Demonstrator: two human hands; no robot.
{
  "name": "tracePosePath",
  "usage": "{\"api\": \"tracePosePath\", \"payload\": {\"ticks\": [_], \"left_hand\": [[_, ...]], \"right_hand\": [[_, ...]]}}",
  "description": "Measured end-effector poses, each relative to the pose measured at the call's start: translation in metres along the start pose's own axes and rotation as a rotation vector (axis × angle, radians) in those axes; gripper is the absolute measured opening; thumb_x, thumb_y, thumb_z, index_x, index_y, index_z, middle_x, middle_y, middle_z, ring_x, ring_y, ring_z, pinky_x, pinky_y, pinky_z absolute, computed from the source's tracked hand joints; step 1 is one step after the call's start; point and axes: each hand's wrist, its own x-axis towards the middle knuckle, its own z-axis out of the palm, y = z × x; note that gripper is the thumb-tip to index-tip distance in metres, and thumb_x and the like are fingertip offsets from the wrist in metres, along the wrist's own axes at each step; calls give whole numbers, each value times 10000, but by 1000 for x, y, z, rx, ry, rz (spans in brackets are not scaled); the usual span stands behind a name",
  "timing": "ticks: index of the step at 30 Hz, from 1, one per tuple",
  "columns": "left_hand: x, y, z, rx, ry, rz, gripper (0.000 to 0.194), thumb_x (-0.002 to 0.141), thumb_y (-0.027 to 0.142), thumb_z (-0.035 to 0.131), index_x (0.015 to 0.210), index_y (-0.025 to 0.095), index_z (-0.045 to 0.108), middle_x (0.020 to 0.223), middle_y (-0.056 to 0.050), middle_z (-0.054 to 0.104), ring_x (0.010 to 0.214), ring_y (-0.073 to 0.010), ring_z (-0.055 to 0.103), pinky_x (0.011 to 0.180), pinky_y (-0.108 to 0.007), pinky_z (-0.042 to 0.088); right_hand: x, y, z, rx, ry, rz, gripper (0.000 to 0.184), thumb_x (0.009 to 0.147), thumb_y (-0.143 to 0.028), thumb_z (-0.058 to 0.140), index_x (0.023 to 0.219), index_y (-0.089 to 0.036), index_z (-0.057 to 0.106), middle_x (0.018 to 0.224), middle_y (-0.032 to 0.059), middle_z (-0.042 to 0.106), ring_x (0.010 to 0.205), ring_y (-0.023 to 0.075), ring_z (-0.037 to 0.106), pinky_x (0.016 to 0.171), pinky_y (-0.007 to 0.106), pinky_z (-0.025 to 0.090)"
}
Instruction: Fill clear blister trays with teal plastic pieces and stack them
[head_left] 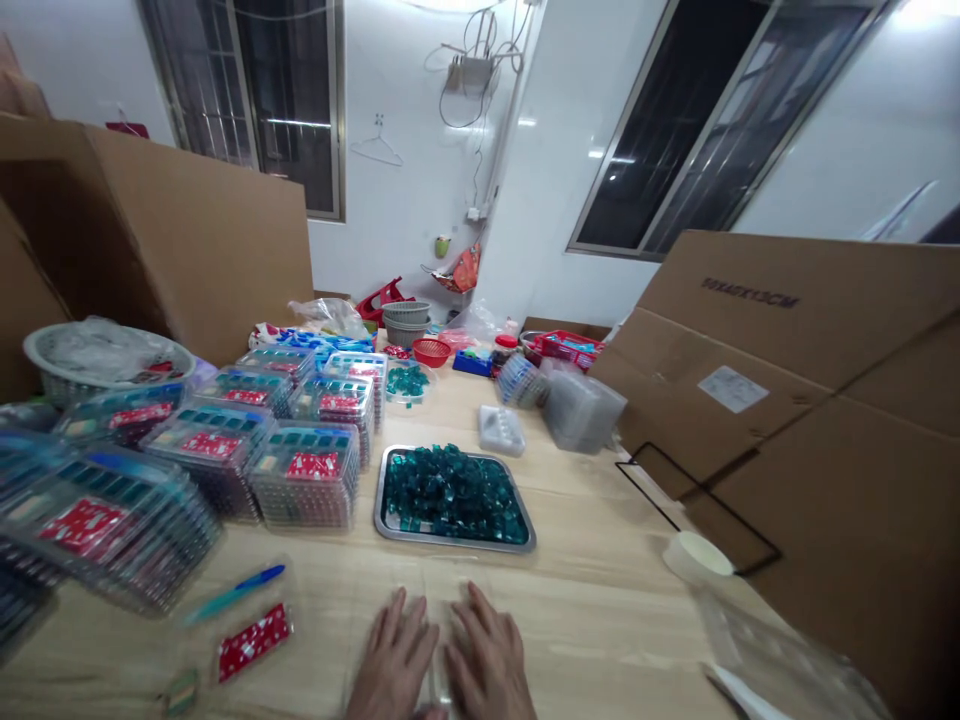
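Observation:
My left hand (pixel 396 655) and my right hand (pixel 486 655) lie side by side at the near edge of the table, fingers stretched forward. Under them is a clear plastic piece (pixel 439 580), perhaps a case or tray; its outline is faint and blurred. Just beyond my fingertips stands a metal tray (pixel 457 543) heaped with dark teal, glassy squares (pixel 450 490). Left of my hands lie a blue-teal pen (pixel 240 592) and a red packet with white dots (pixel 255 640). A small greenish piece (pixel 181 692) is near the bottom left.
Stacked clear boxes (pixel 304 490) with red packets fill the left. Beyond the tray are a white moulded tray (pixel 501 430), stacked clear containers (pixel 581 410) and a dish of teal squares (pixel 407 380). At right stand a tape roll (pixel 697 555), a black frame (pixel 705 490) and cardboard (pixel 810 400).

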Motion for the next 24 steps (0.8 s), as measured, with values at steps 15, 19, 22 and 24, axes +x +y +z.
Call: {"api": "tracePosePath", "payload": {"ticks": [15, 19, 22, 24], "left_hand": [[4, 0, -11, -35, -9, -21, 299, 870, 327, 502, 1150, 228, 545, 1183, -62, 621, 1244, -284, 440, 958, -370, 425], [10, 0, -28, -236, -132, -92, 665, 745, 657, 504, 1213, 185, 512, 1243, -135, 590, 1217, -381, 461, 910, -468, 483], [15, 4, -46, -355, -119, -153, 586, 781, 557, 530, 1221, 171, 503, 1281, -152, 557, 1215, -333, 482, 952, -449, 476], [17, 7, -55, -413, 1, -220, 511, 805, 428, 550, 1244, 177, 475, 1284, -148, 554, 1199, -274, 509, 962, -402, 481]], "right_hand": [[119, -15, 1, 71, -205, 118, 295, 882, -167, 377, 914, -210, 667, 995, 77, 639, 924, 234, 564, 756, 344, 407], [120, -10, 8, 200, -134, 152, 255, 831, -179, 431, 801, -219, 681, 861, 65, 651, 862, 233, 568, 721, 319, 392], [126, -7, 14, 305, -53, 263, 194, 765, -219, 482, 691, -199, 660, 750, 65, 645, 763, 228, 573, 691, 307, 390], [131, -6, 17, 338, -26, 325, 169, 728, -244, 491, 627, -193, 616, 665, 51, 621, 668, 213, 561, 644, 295, 385]]}}
